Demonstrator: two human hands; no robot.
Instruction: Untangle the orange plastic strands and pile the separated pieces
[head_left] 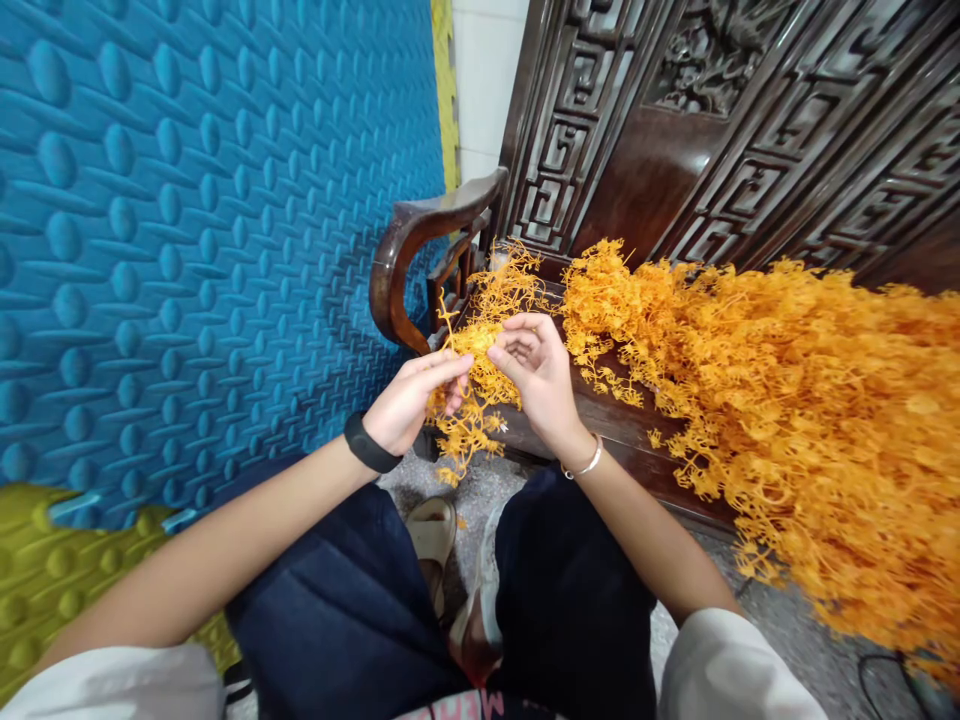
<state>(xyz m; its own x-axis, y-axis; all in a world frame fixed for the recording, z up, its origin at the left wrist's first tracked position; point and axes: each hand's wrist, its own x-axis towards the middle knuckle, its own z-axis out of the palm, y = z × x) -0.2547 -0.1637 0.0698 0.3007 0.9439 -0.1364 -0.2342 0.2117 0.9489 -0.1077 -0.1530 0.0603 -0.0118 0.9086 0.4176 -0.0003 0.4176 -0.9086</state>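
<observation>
My left hand [409, 400] and my right hand [536, 375] meet in front of me, both pinched on a small orange plastic sprig cluster [469, 400] held above my knees. The cluster's branches hang down between the hands. A black band is on my left wrist, a silver bangle on the right. A big heap of the same orange sprigs [787, 400] lies on the dark wooden bench [615, 425] just right of my right hand.
A blue embossed foam mat [202, 230] stands to the left, with a yellow-green mat [52, 560] at its foot. The bench's curved armrest [420, 245] and carved backrest [712, 120] rise ahead. My dark-trousered legs and sandals are above speckled floor.
</observation>
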